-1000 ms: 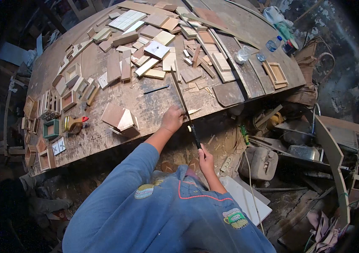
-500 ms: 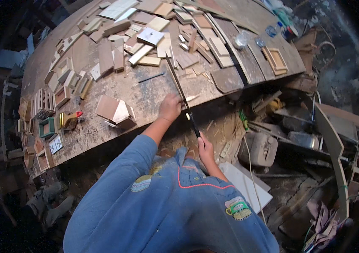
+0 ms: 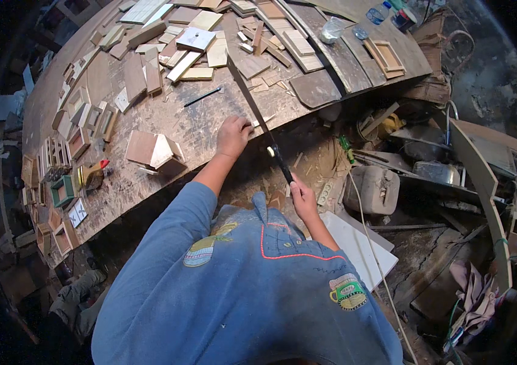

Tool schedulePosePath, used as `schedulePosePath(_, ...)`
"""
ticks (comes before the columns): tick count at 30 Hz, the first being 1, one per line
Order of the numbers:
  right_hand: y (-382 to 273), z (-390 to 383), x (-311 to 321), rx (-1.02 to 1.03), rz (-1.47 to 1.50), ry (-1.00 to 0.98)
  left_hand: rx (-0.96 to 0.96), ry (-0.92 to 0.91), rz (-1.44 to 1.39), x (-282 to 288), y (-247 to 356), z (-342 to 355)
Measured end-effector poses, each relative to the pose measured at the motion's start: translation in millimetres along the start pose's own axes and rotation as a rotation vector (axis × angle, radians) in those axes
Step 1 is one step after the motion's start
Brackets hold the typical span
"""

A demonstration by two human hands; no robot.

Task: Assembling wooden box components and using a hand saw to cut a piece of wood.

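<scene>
My right hand [image 3: 304, 196] grips the dark handle of a handsaw [image 3: 247, 92]. Its long narrow blade slants up and to the left across the table's front edge. Close beside the blade, my left hand [image 3: 234, 136] rests at that edge with its fingers closed on a small pale strip of wood [image 3: 264, 120], whose pointed end shows past the blade. Where blade and wood meet is too small to make out. A dark pencil-like rod [image 3: 202, 97] lies beyond my left hand. Left of it sits a small house-shaped wooden block [image 3: 154, 149].
Wood offcuts [image 3: 194, 61] cover the far part of the worktable [image 3: 167, 121]. Small wooden boxes [image 3: 62, 191] and a paintbrush [image 3: 92, 175] lie at the left. A wooden frame [image 3: 384, 58] and plastic bottles [image 3: 377, 13] are at the right. A jerrycan [image 3: 372, 190] stands below.
The table and its things appear shifted slightly left and up in the picture. My right hand and the saw handle sit a little lower right, and both hands keep their hold.
</scene>
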State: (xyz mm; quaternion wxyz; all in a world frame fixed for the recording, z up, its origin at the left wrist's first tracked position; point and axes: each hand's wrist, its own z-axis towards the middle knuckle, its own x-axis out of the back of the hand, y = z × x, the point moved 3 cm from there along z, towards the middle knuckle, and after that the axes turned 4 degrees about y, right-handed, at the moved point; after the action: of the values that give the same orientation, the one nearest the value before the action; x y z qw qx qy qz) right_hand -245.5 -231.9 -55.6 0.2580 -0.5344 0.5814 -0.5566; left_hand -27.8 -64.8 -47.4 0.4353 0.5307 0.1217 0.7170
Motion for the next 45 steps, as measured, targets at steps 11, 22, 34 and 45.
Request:
schedulePosePath(11, 36, -14, -7, -0.006, 0.066, 0.019, 0.010, 0.027, -0.020, -1, 0, -3)
schedulePosePath(22, 12, -26, -19, -0.039, -0.111, 0.058, -0.069, -0.035, 0.111, -2, 4, 2)
schedulePosePath(34, 18, -53, -4, 0.041, -0.152, 0.095, -0.157, -0.097, 0.243, -3, 8, 4)
schedulePosePath(45, -12, -14, -20, 0.064, -0.152, 0.100, -0.091, -0.148, 0.353, -6, 9, 11)
